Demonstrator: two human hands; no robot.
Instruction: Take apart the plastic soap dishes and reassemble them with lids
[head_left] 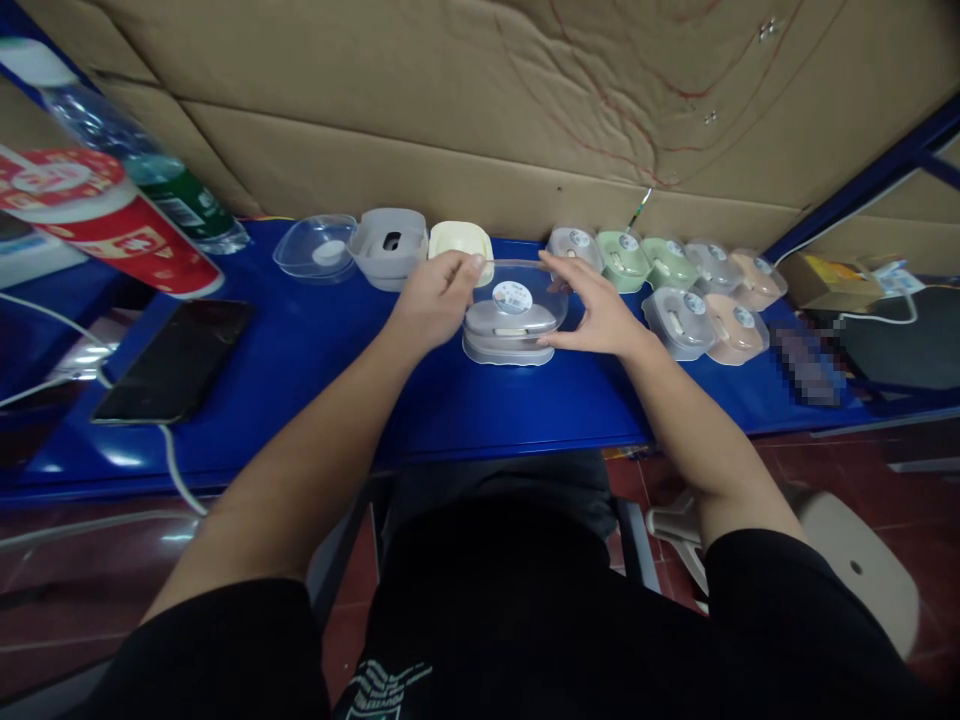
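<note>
A clear plastic lid (551,285) with a round white label (513,297) is held over a small grey lidded box (510,350) at the middle of the blue table. My left hand (442,297) pinches the lid's left edge between thumb and fingers. On the other side my right hand (596,310) curves around the lid's right edge, fingers above and thumb low near the box. Whether the lid touches the box all round, I cannot tell. Just behind my left hand sits a cream-coloured piece (457,237).
Clear lids (311,255) and grey containers (390,250) stand at the back left. Several finished-looking boxes, including a green one (624,262), line the back right. A phone (176,365) with a cable, red cup (124,225) and bottle (176,190) occupy the left; a cardboard box (829,282) is far right.
</note>
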